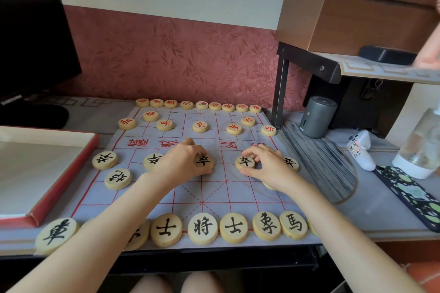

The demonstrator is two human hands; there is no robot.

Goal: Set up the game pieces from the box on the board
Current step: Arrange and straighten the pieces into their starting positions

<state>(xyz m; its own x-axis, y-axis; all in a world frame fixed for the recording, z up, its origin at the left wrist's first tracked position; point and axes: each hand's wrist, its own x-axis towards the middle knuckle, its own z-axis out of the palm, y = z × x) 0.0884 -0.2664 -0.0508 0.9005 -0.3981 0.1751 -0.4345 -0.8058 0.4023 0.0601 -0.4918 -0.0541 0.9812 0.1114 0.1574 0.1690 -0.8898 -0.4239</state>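
The desk (pixel 357 216) carries the cloth board (pixel 238 194) across its middle, and the red-edged box (pixel 67 179) lies at the left edge, with no pieces showing in the part you can see.

The red pieces (pixel 202 105) stand in full along the board's far edge, with their cannons and soldiers just in front. The black back row (pixel 202 228) lines the near edge, though your forearms hide a few of its discs.

By the look of it you are on the closing step, seating the black soldier row just on your side of the river.

Your left hand (pixel 183 162) is curled round the middle soldier (pixel 203 161), fingers over its far rim and thumb under its near rim. Your right hand (pixel 266 164) pinches the next soldier (pixel 245 162) toward the right edge, thumb near and fingertips far. Both discs lie flat on the cloth.

Next, nudge each one until it sits squarely on its line crossing, level with the soldiers on either side. Press gently, because the cloth may wrinkle and drag its neighbours. Then lift both hands straight up and check the cannon (pixel 269 185) half hidden beneath your right wrist.
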